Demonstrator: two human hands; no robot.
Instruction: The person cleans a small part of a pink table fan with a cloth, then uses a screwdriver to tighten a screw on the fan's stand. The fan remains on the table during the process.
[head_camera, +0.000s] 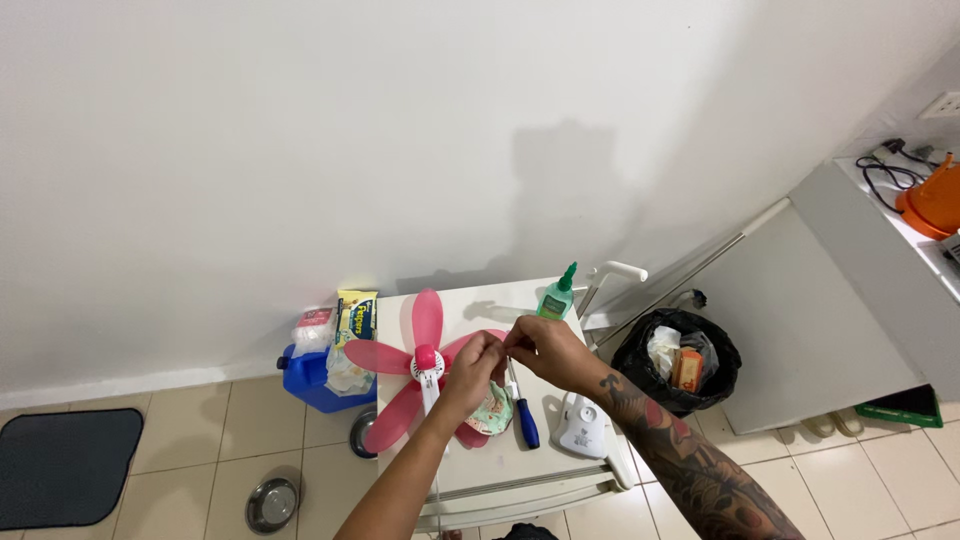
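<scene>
On a small white table (500, 470) lies a pink fan blade assembly (412, 368) with a white hub. My left hand (472, 372) and my right hand (545, 348) meet just right of the hub, fingertips pinched together on something too small to make out. Under my hands lies a patterned green cloth (494, 412). A blue-handled screwdriver (524, 412) lies beside it, and a white fan motor housing (583, 425) sits further right. A green squeeze bottle (556, 296) stands at the table's back edge.
A blue jug (312, 378) and bagged items (352, 322) sit left of the table by the wall. Two metal bowls (272, 504) are on the tiled floor, with a dark mat (65, 465) at far left. A black bin (678, 362) stands to the right, beside a white counter (870, 260).
</scene>
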